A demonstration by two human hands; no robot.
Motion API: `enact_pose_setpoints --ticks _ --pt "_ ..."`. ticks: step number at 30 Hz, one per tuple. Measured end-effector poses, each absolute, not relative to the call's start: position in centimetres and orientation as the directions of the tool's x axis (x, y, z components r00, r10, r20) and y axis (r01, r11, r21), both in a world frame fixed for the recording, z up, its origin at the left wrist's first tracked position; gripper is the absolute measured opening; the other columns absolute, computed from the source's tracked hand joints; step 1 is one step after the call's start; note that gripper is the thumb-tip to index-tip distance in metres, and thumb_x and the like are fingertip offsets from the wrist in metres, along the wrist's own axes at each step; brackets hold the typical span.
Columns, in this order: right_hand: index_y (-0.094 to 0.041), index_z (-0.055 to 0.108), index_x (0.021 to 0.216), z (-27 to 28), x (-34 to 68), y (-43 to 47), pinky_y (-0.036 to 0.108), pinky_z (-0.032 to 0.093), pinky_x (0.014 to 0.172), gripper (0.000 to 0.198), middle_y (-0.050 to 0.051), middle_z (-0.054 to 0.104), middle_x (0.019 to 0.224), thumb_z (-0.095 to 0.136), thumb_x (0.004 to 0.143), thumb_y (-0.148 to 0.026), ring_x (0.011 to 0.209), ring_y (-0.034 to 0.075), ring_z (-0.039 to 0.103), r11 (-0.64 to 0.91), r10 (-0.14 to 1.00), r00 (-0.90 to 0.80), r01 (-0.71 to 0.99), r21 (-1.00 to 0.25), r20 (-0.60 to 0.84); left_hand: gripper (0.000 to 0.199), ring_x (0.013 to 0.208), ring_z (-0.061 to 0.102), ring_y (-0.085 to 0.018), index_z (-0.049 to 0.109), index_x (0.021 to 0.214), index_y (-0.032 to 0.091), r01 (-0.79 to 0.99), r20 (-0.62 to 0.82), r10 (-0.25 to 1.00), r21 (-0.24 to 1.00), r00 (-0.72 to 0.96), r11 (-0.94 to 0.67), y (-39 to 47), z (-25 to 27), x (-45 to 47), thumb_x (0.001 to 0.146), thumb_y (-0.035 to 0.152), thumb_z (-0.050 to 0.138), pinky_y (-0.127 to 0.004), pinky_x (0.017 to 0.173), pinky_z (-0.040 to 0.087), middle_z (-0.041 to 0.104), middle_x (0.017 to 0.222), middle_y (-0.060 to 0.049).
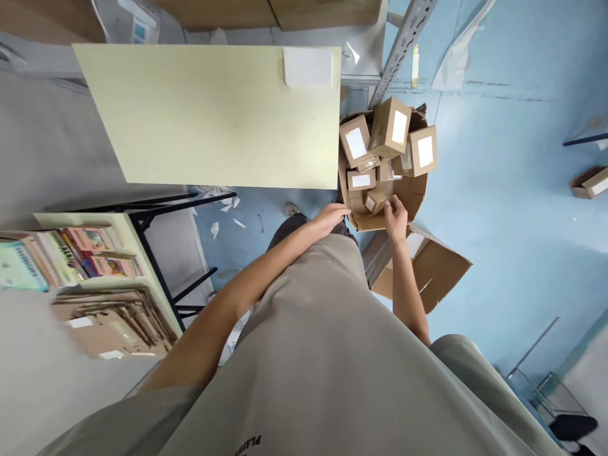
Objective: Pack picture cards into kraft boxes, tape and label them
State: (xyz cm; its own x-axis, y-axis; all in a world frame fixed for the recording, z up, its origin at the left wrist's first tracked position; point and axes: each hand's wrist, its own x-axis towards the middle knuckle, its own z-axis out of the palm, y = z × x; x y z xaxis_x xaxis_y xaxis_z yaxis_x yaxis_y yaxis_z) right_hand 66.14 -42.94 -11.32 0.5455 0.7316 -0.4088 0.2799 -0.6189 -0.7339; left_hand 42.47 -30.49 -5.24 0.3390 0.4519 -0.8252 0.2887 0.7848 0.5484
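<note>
A large open cardboard box holds several small brown cartons, most with white labels. My left hand rests at the box's near left rim, its fingers stretched out flat and nothing visible in them. Over the near right part of the box is my right hand, with its fingers bent and drawn together. Its fingertips are right beside the smallest carton, which lies tilted on the box floor. Whether they grip that carton or something else is hidden. A taller carton stands on top of others at the back.
A pale yellow table with a white sheet lies ahead to the left. Another open cardboard box is below my right forearm. Books and flattened cardboard lie at left. A metal shelf post rises behind the cartons.
</note>
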Motion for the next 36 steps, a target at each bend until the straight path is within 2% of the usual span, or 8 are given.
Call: enact_pose_setpoints --ticks 3,5,9,15,21,27,31,36 --pt "-0.013 0.078 0.152 -9.1 64.8 -40.8 0.070 0.053 0.137 0.087 0.030 0.074 0.165 0.064 0.103 -0.084 0.160 0.046 0.070 -0.644 0.702 0.569 0.248 -0.724 -0.429 0.025 0.120 0.082 -0.029 0.076 0.089 0.022 0.210 -0.818 0.450 0.540 0.358 0.815 -29.4 -4.4 40.4 0.091 0.038 0.095 -0.053 0.123 0.062 0.083 0.102 -0.008" --pt "-0.016 0.080 0.148 -7.4 63.5 -39.0 0.071 0.054 0.136 0.085 0.028 0.078 0.162 0.067 0.101 -0.085 0.156 0.045 0.073 -0.604 0.742 0.528 0.258 -0.754 -0.413 0.018 0.132 0.082 -0.031 0.080 0.094 0.021 0.120 -0.806 0.467 0.538 0.364 0.835 -28.5 -3.6 38.4 0.092 0.034 0.093 -0.058 0.133 0.057 0.087 0.116 -0.012" --pt "-0.019 0.084 0.141 -3.6 58.8 -34.6 0.069 0.060 0.130 0.081 0.026 0.083 0.152 0.066 0.102 -0.087 0.147 0.043 0.078 -0.485 0.841 0.436 0.345 -0.804 -0.321 0.007 0.146 0.079 -0.034 0.087 0.099 0.021 -0.083 -0.766 0.519 0.531 0.380 0.844 -26.4 -1.6 32.3 0.094 0.027 0.087 -0.056 0.141 0.053 0.090 0.135 -0.016" --pt "-0.021 0.086 0.134 1.2 46.1 -27.2 0.063 0.066 0.123 0.073 0.024 0.086 0.146 0.065 0.105 -0.085 0.141 0.041 0.081 -0.283 0.954 0.232 0.474 -0.834 -0.191 0.014 0.142 0.083 -0.039 0.092 0.100 0.022 -0.357 -0.660 0.698 0.604 0.277 0.712 -25.8 2.2 18.5 0.093 0.035 0.092 -0.060 0.138 0.057 0.092 0.131 -0.015" --pt "-0.023 0.084 0.132 3.5 28.2 -20.8 0.067 0.065 0.125 0.070 0.022 0.088 0.144 0.071 0.100 -0.084 0.139 0.040 0.084 -0.122 0.981 -0.085 0.415 -0.902 -0.172 0.035 0.134 0.085 -0.035 0.091 0.113 0.022 -0.506 -0.571 0.818 0.727 -0.070 0.464 -28.5 5.6 2.5 0.092 0.049 0.096 -0.055 0.130 0.060 0.092 0.126 -0.013" --pt "-0.026 0.085 0.133 6.2 10.8 -17.1 0.065 0.064 0.128 0.064 0.018 0.089 0.145 0.077 0.100 -0.081 0.141 0.039 0.083 -0.007 0.878 -0.440 0.384 -0.923 -0.189 0.028 0.122 0.084 -0.029 0.088 0.108 0.023 -0.562 -0.512 0.740 0.797 -0.436 0.221 -31.9 6.6 -10.5 0.091 0.045 0.089 -0.048 0.119 0.062 0.090 0.115 -0.009" --pt "-0.026 0.086 0.135 7.2 1.6 -15.4 0.060 0.065 0.129 0.066 0.018 0.087 0.148 0.075 0.103 -0.083 0.143 0.038 0.082 0.072 0.770 -0.608 0.384 -0.920 -0.193 0.024 0.114 0.083 -0.026 0.085 0.098 0.023 -0.610 -0.530 0.638 0.783 -0.558 0.117 -33.3 6.2 -16.4 0.086 0.044 0.086 -0.044 0.115 0.063 0.088 0.106 -0.008" --pt "-0.026 0.086 0.136 5.9 -8.6 -12.8 0.056 0.065 0.127 0.074 0.017 0.088 0.147 0.075 0.101 -0.090 0.144 0.036 0.082 0.105 0.638 -0.740 0.355 -0.929 -0.211 0.031 0.106 0.082 -0.025 0.083 0.090 0.023 -0.621 -0.539 0.494 0.784 -0.682 0.000 -33.7 6.0 -23.2 0.078 0.050 0.092 -0.042 0.108 0.064 0.086 0.099 -0.007"
